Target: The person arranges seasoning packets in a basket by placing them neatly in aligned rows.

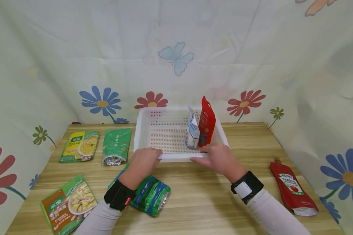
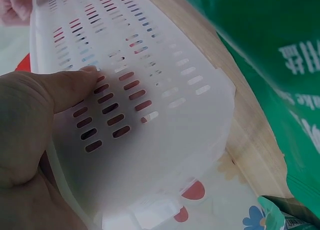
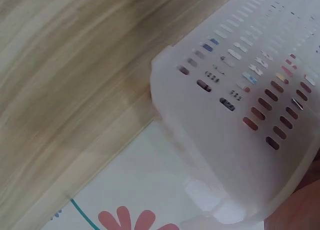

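A white perforated basket (image 1: 176, 157) stands on the wooden table (image 1: 200, 195) in front of me. Inside, at its right side, a white-and-blue pouch (image 1: 192, 131) and a red pouch (image 1: 207, 122) stand upright against each other. My left hand (image 1: 145, 158) grips the basket's near rim left of centre; in the left wrist view the thumb (image 2: 75, 84) presses on the slotted wall of the basket (image 2: 165, 130). My right hand (image 1: 213, 155) holds the same rim at its right end, just below the red pouch. The right wrist view shows the basket (image 3: 235, 115) corner from below.
Flat packets lie left of the basket: a yellow-green one (image 1: 80, 146), a green one (image 1: 116, 145), an orange-green one (image 1: 67, 204) and a blue-green one (image 1: 151, 194) under my left forearm. A red ketchup pouch (image 1: 292, 189) lies at the right. Floral cloth walls surround the table.
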`<state>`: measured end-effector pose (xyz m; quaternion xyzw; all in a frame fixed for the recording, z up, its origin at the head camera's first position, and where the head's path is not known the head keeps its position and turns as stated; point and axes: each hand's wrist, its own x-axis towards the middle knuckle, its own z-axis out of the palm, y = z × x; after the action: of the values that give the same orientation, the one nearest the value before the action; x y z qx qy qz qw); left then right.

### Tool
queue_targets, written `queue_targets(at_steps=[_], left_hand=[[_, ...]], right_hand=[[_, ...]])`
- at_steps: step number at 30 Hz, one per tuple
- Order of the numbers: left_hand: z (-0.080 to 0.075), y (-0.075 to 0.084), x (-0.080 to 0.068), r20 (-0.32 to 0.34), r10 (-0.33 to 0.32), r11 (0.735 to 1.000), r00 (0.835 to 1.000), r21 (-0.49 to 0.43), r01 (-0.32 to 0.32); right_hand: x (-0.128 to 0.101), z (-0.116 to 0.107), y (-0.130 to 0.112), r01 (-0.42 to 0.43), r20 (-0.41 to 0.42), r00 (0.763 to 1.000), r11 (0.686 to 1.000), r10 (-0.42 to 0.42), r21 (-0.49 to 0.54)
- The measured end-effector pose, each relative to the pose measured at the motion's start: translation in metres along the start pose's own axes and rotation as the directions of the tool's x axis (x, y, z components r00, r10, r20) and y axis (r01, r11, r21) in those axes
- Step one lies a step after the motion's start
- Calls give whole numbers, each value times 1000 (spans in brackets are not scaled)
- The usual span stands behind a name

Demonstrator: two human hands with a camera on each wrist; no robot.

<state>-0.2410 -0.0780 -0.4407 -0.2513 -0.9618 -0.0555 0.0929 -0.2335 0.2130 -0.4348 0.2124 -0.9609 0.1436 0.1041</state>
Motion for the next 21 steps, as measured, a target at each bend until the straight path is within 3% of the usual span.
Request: queue_targets(at_steps=[10, 17, 21], left_hand=[[-2, 2, -4, -18, -13, 1000, 1000, 4, 13], [-2, 2, -3, -18, -13, 1000, 1000, -7, 12], [-2, 0, -6, -36, 5, 995, 999, -95, -8]], right_hand=[[1, 11, 8, 108, -47, 992, 984, -116, -143], [1, 12, 9, 117, -29, 992, 982, -123, -150], [2, 11, 10, 119, -22, 992, 981, -124, -153]])
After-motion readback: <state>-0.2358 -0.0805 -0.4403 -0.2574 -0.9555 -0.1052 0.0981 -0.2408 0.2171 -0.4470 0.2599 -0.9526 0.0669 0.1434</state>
